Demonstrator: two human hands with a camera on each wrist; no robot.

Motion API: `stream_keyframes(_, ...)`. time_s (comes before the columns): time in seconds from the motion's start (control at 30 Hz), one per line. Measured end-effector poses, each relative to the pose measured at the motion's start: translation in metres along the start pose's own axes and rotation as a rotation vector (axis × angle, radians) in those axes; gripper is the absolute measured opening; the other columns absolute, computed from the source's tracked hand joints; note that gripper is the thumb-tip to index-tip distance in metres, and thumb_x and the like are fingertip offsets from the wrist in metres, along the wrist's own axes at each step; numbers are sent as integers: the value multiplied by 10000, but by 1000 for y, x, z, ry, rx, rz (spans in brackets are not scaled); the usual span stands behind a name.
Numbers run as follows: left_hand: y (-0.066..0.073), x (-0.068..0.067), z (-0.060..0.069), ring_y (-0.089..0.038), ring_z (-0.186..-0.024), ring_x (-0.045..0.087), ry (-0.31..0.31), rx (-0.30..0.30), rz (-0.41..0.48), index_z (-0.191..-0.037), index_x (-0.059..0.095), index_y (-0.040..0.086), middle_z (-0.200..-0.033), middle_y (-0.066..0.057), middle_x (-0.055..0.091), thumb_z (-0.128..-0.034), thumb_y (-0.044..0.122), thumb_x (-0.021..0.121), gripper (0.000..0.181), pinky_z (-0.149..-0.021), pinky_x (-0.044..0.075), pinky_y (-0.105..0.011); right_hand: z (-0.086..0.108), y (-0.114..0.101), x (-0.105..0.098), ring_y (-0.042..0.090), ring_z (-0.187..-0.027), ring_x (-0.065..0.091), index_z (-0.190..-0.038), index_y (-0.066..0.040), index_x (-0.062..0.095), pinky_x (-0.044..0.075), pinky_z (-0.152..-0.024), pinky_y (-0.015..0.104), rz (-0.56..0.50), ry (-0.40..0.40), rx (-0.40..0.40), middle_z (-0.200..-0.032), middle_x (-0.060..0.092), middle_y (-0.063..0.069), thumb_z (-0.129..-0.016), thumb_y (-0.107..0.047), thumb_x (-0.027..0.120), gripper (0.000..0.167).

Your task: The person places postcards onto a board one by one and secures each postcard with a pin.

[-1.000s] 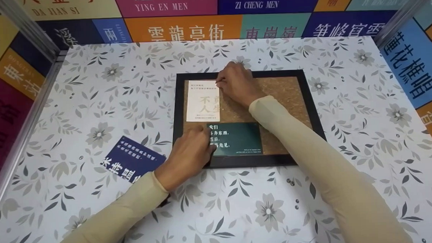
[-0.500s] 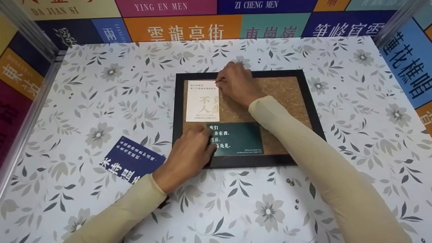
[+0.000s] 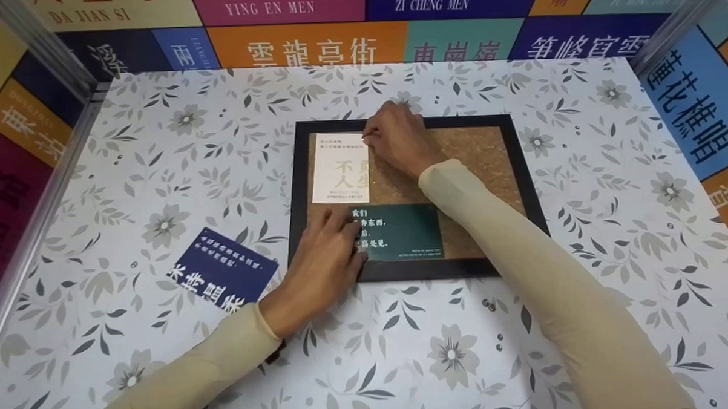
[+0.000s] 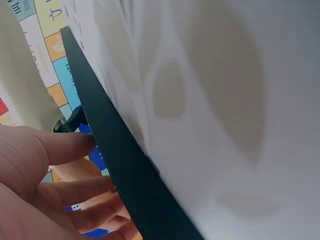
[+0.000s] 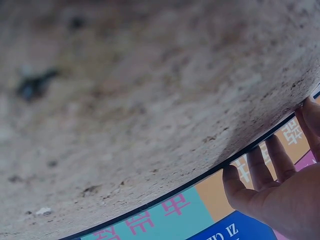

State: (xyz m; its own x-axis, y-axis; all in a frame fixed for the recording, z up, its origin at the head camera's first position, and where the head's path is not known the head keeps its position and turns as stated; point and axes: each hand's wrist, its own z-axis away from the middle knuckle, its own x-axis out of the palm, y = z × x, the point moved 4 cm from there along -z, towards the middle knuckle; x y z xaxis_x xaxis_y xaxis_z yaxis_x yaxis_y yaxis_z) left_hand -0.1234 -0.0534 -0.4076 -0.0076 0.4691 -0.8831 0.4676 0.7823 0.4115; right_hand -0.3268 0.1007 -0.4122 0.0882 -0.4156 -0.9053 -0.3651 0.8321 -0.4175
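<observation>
A white card (image 3: 340, 175) with gold lettering lies in the upper left of a cork board (image 3: 474, 164) with a black frame (image 3: 424, 269). My right hand (image 3: 401, 136) has its fingertips at this card's upper right corner; whether they pinch something small there is hidden. Below lies a dark green card (image 3: 404, 233) with white lettering. Its left end is partly covered by my left hand (image 3: 326, 254), whose spread, slightly bent fingers rest there. Close up in the left wrist view, that hand's fingers (image 4: 75, 192) reach over the frame's edge.
A navy blue card (image 3: 227, 270) with white lettering lies on the floral tablecloth (image 3: 454, 353), left of the board and partly under my left sleeve. A small dark object (image 3: 275, 350) shows beside that sleeve. Panels (image 3: 310, 46) with large characters stand behind and at both sides.
The left hand has shifted slightly at the green card's left end, its fingers more spread. The green card has barely moved. My right hand has stayed at the white card's corner.
</observation>
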Motion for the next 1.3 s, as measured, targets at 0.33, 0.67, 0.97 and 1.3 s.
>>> stream_keyframes(0.33, 0, 1, 14, -475, -1501, 433, -14, -29, 144, -1404, 665, -106, -1589, -239, 530, -994, 91, 804, 476, -1246, 417, -572, 0, -1, -1, 282, -1244, 565, -1180, -139, 854, 454, -1159, 564, 16, -23, 30, -1236, 657, 66, -1099, -226, 709, 188)
stream_keyframes(0.67, -7, 2, 19, -366, -1439, 462, -56, 8, 166, -1411, 678, -56, -1571, -174, 549, -1029, 64, 745, 406, -1200, 456, -514, -1, -1, -3, 288, -1230, 571, -1189, -131, 852, 465, -1150, 552, 11, -26, 13, -1227, 668, 70, -1099, -227, 705, 197)
stream_keyframes(0.97, -7, 4, 21, -376, -1478, 426, -122, 21, 62, -1502, 622, -7, -1600, -168, 520, -1077, 141, 702, 458, -1240, 419, -529, 3, 5, -3, 334, -1295, 584, -1244, -93, 839, 473, -1148, 525, -48, -40, -75, -1313, 690, 132, -1095, -175, 707, 216)
stream_keyframes(1.3, -7, 3, 22, -372, -1496, 420, -136, 29, 18, -1526, 603, 14, -1628, -158, 499, -1087, 171, 694, 474, -1250, 410, -526, 34, 8, -16, 326, -1485, 459, -1452, -113, 726, 364, -1267, 525, -131, -103, -74, -1555, 571, 141, -1115, -210, 676, 354)
